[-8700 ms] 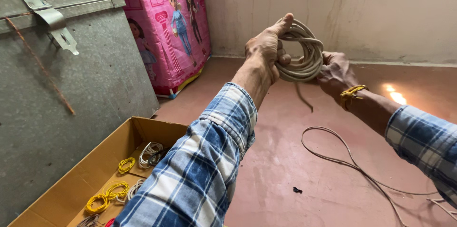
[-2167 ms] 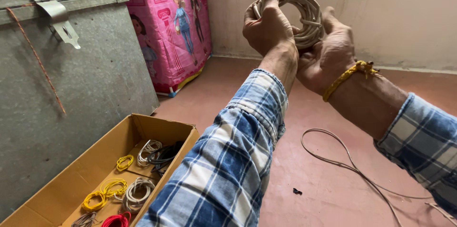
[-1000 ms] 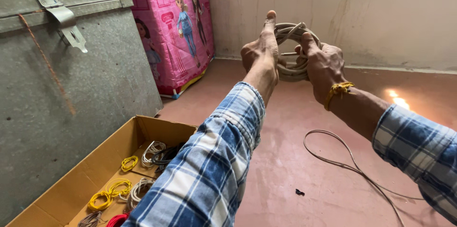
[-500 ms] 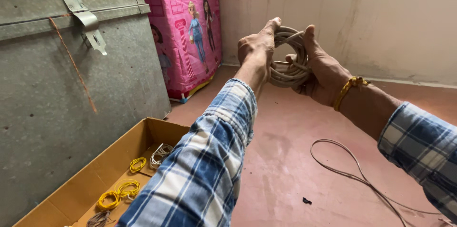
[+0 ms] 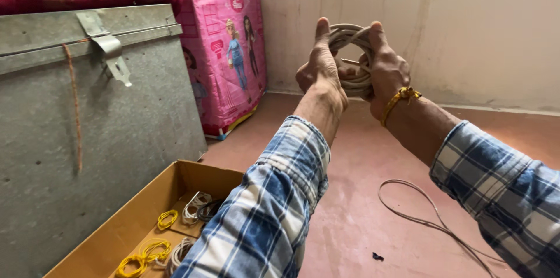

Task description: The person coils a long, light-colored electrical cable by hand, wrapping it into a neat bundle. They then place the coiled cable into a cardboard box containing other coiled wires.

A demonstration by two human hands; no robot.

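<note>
Holding the off-white coiled bundle of cable (image 5: 352, 59) up in front of the pale wall, you have your left hand (image 5: 319, 68) and right hand (image 5: 386, 68) both closed around it. Keep the loops pinched together so none springs loose. Far below to the left sits the open brown cardboard box (image 5: 137, 219) of small wire coils; a loose grey wire (image 5: 429, 222) trails on the reddish floor.

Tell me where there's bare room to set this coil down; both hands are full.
Bare floor lies between the cardboard box and the loose wire, and along the wall. The box's far end is crowded with small wire coils; its left part is bare.
</note>
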